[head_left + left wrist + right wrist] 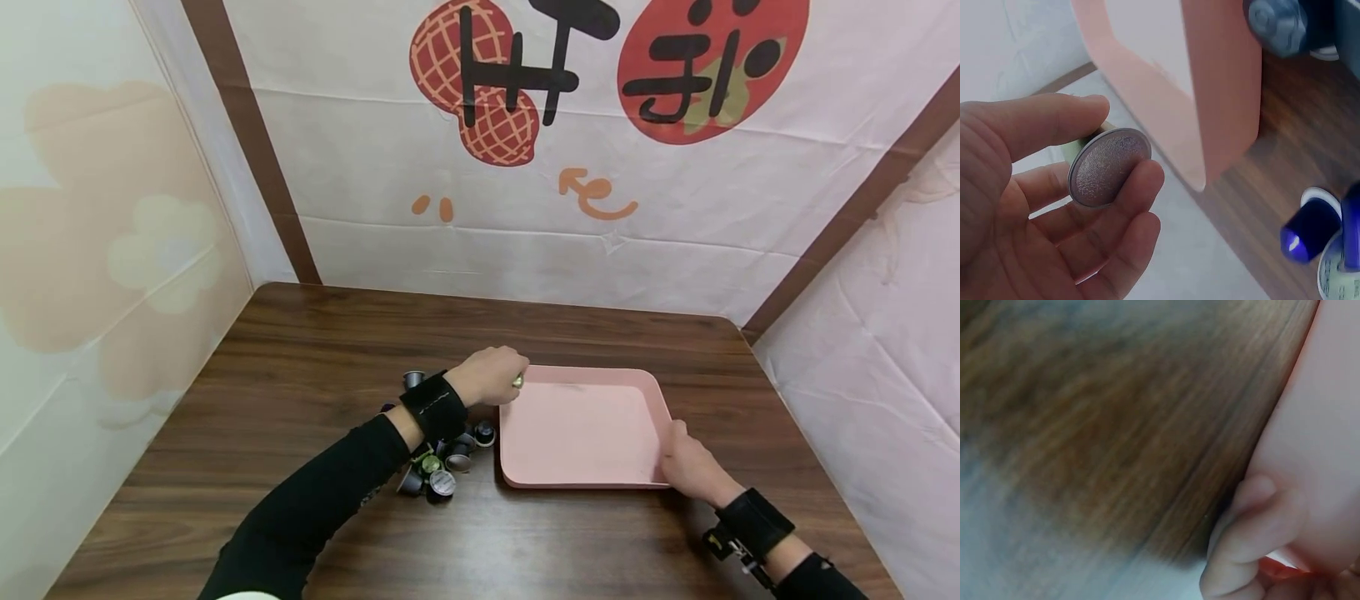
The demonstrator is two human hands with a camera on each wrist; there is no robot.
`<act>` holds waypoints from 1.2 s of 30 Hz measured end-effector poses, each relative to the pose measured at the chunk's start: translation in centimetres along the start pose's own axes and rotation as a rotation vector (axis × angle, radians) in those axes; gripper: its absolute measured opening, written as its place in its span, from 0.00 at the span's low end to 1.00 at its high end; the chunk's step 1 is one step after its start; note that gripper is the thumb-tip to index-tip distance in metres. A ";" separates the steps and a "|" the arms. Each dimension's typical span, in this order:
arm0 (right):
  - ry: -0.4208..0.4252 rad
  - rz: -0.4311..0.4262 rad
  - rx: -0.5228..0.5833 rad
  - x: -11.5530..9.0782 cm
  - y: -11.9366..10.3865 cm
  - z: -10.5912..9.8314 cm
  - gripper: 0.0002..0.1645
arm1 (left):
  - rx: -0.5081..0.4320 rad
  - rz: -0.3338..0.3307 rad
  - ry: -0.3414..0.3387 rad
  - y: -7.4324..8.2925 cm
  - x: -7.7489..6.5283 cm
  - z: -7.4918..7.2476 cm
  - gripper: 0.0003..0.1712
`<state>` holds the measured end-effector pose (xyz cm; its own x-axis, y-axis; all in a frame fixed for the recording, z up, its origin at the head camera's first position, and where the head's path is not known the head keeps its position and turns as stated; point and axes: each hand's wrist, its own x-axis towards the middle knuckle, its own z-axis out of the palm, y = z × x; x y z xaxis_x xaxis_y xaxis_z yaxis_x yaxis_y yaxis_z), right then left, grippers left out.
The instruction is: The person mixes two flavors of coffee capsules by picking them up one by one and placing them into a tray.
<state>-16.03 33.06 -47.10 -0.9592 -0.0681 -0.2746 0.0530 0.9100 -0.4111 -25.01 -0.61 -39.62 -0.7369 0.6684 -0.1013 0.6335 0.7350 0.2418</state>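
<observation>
My left hand (491, 377) pinches a coffee capsule (1109, 169) between thumb and fingers, its round silver foil lid facing the wrist camera. The hand is at the upper left corner of a shallow pink tray (585, 429), whose wall stands just beyond the capsule in the left wrist view. With curled fingers, my right hand (692, 468) grips the tray's right edge near the front corner. In the right wrist view the fingers (1260, 531) lie against the pink wall. The tray's visible floor holds nothing.
Several coffee capsules (442, 483) lie in a loose pile left of the tray, partly hidden under my left forearm. A dark blue capsule (1313, 230) shows near the tray. The brown wooden table (360, 325) ends at a printed cloth backdrop (360, 167).
</observation>
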 end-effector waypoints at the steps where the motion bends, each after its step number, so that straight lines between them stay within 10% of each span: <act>1: 0.002 0.000 -0.001 0.1 0.0 0.0 0.20 | 0.003 0.001 -0.007 0.1 0.1 0.1 0.02; 21: 0.024 0.010 0.008 0.1 0.0 0.1 0.19 | -0.007 -0.030 -0.032 0.6 1.4 0.6 0.21; 36: -0.001 -0.002 0.006 0.1 -0.2 0.0 0.20 | 0.054 -0.186 -0.038 -6.1 -3.1 -1.9 0.18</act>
<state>-16.18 32.90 -47.07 -0.9591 -0.0700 -0.2744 0.0531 0.9073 -0.4170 -26.99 -7.38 -38.97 -0.8338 0.5232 -0.1760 0.4994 0.8508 0.1636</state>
